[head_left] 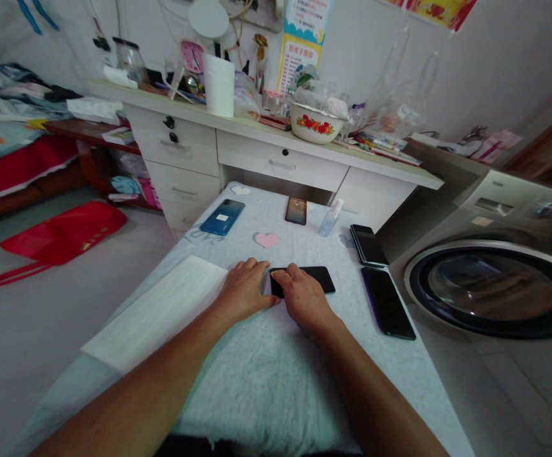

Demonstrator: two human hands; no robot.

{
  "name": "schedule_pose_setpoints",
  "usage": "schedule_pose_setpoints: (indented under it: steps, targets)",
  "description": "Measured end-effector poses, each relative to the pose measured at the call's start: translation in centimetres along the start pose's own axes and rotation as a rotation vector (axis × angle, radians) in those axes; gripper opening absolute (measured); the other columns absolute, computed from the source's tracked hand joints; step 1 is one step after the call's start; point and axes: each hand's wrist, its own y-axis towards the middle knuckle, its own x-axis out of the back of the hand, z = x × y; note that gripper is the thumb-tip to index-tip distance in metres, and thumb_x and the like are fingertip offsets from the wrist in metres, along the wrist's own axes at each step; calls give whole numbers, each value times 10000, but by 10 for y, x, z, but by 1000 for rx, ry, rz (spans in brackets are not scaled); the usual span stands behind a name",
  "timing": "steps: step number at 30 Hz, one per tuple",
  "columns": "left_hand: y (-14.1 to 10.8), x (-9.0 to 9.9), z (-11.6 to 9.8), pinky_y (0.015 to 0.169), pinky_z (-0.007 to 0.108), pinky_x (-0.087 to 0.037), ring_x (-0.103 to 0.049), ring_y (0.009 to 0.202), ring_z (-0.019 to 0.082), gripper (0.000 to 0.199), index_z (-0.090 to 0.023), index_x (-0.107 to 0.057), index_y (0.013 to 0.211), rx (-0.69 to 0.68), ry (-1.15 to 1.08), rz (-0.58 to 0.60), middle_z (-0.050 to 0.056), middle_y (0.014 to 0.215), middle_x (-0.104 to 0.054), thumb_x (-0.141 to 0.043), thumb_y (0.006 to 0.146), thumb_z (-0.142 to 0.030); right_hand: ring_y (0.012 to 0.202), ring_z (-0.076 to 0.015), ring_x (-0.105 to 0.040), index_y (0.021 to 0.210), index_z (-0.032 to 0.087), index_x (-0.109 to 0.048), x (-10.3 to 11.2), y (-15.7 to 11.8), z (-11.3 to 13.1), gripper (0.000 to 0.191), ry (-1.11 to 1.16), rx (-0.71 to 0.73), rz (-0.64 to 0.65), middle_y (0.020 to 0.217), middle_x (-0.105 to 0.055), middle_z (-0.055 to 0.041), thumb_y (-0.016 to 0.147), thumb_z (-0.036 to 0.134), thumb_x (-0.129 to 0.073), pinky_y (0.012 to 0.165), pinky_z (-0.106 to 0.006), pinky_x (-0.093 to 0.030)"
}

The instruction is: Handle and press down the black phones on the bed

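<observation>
A black smartphone [321, 278] lies screen up and crosswise on the cloth-covered table in front of me. My left hand [246, 289] is at its left end, with thumb and forefinger at the two corners, holding it steady against the cloth. On the left part of the screen rests my right hand [302, 293], its fingers curled in and pressed down. Whatever is under those fingers is hidden. Just left of my left hand lies a long white paper-like sheet [161, 311]. A pink heart [267, 240] shows beyond my hands.
A blue phone [223, 217], a brown-backed phone [296, 211] and a clear spray bottle [330, 218] are farther back. Along the right edge lie a dark phone [370, 245] and a larger one [389, 303]. A washing machine [499, 197] stands right; a white desk [256, 152] stands behind.
</observation>
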Motion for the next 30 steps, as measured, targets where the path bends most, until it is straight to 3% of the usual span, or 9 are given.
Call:
schedule_pose_setpoints:
  steps: [5,14,30]
  targets:
    - [-1,-2,1,895,372,-418,-537,1059,296,707,-213,-502,1238,9,-8,0,90,1142,-570,-719,632,-506,904,-213,-549,1268,243,-533,0,2,-6,352,-20,-85,14,1067,-556,-82,943,223,-398,728,-302,-386]
    - [-1,-3,2,857,374,-430,-540,1016,293,710,-191,-512,1236,-9,16,-11,91,1121,-572,-708,638,-521,855,-215,-566,1210,209,-553,-1,0,-14,366,-89,-200,-11,1020,-545,-95,930,130,-331,681,-299,-383]
    - [1,-1,5,884,377,-430,-552,1050,297,726,-211,-503,1234,-26,-30,12,93,1145,-580,-734,611,-503,855,-182,-504,1189,255,-576,0,9,-6,307,21,22,-10,992,-546,-54,942,206,-400,750,-281,-358]
